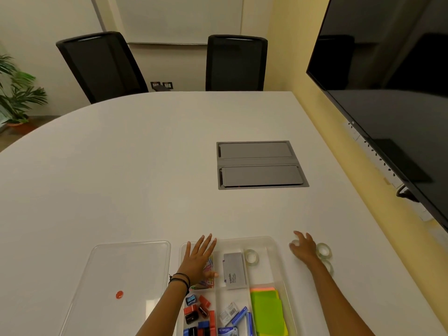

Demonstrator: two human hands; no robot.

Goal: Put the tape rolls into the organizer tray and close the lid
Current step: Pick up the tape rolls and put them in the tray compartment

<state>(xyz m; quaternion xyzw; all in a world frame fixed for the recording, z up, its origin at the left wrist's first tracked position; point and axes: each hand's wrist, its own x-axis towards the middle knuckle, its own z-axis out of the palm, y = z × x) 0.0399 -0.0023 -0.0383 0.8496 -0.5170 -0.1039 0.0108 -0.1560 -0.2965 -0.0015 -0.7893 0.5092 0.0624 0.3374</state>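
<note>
The clear organizer tray (278, 248) sits at the table's near edge, its compartments holding small stationery. One clear tape roll (251, 256) lies in its far right compartment. Its clear lid (131, 260), with a small red knob, lies flat to the left of the tray. Three more clear tape rolls rest on the table right of the tray: one (324, 249) beside my right hand, one (329, 267) behind my wrist, one (295, 243) under my fingertips. My right hand (304, 248) hovers spread over that roll. My left hand (197, 257) lies flat, fingers apart, on the tray's left side.
A grey cable hatch (260, 164) is set into the white table's middle. Two black chairs (236, 63) stand at the far side. A large dark screen (392, 93) hangs on the yellow wall to the right. A potted plant (17, 93) stands far left.
</note>
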